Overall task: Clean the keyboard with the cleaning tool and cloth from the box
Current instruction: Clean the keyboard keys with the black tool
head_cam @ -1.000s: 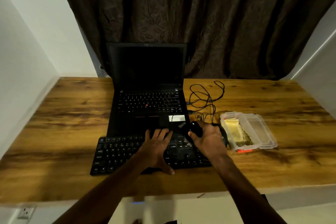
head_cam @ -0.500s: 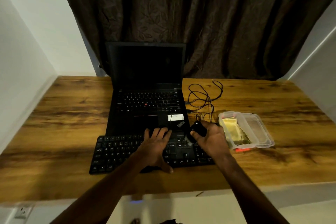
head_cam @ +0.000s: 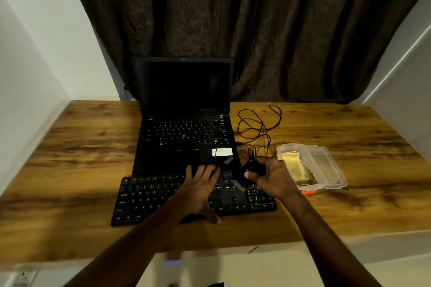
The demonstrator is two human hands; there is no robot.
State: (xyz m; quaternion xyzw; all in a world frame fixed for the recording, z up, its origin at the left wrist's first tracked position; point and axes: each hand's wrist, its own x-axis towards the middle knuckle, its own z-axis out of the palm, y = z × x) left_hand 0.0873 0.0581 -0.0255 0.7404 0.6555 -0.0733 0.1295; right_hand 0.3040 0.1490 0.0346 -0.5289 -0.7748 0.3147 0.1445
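A black keyboard (head_cam: 149,196) lies on the wooden desk in front of the laptop. My left hand (head_cam: 198,191) rests flat on its middle keys, fingers spread. My right hand (head_cam: 275,179) grips a small black cleaning tool (head_cam: 253,169) just above the keyboard's right end. The tool's greyish brush tip (head_cam: 236,185) points down and left at the keys. A clear plastic box (head_cam: 326,165) stands open to the right of that hand, with a yellow cloth (head_cam: 293,165) inside.
An open black laptop (head_cam: 184,133) with a dark screen stands behind the keyboard. A tangled black cable (head_cam: 258,123) lies to its right. A small orange thing (head_cam: 307,191) peeks out under the box. White walls flank the desk (head_cam: 70,161); a dark curtain hangs behind.
My right hand has turned the tool and shifted slightly, so the brush tip now shows over the keyboard's right keys. My left hand has stayed flat on the keys.
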